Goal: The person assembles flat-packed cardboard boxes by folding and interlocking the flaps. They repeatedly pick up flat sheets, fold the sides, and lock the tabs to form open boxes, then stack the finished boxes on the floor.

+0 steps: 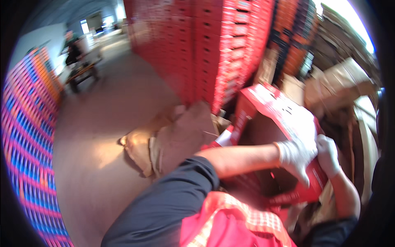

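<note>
A red cardboard box [249,113], standing open with its brown inside showing, is in front of me, right of the middle. My left hand [297,158], in a white glove, reaches across the opening and grips the box's right-hand rim, thumb pointing down. Close beside it, my right hand [328,155], also gloved in white, holds the same side from outside with its fingers curled. Glare washes out the box's upper panel, and motion blur softens the fingers.
Tall stacks of red boxes [173,45] rise ahead. Torn brown cardboard [185,136] lies on the floor to the left of the box. Cardboard bundles [339,84] are heaped at the right. Colourful stacked cartons [31,136] line the left; a person [73,47] stands by a cart [84,73] farther back.
</note>
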`<state>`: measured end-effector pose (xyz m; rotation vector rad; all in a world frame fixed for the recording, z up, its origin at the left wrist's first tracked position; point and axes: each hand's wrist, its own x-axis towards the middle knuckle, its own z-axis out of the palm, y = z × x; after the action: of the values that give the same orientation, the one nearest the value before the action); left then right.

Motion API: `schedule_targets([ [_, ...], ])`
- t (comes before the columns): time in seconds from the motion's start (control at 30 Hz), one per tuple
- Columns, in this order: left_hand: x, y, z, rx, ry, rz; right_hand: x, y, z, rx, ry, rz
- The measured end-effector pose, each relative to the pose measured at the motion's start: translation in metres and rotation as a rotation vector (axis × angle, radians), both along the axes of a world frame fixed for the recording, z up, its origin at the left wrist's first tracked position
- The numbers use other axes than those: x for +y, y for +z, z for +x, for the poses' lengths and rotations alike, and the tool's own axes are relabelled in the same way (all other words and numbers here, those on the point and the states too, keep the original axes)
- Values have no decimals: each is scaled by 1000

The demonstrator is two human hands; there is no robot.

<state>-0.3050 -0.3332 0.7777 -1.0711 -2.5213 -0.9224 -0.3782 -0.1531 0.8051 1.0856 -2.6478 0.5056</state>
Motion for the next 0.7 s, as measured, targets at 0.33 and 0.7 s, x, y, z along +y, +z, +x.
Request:
schedule_targets([
  [0.33, -50, -22, -10, -275, -346, 1013, -39, 19, 73, -120, 100, 142],
  [0.7, -127, -73, 113, 323, 374, 638, 96, -85, 7, -966, -169, -1214],
])
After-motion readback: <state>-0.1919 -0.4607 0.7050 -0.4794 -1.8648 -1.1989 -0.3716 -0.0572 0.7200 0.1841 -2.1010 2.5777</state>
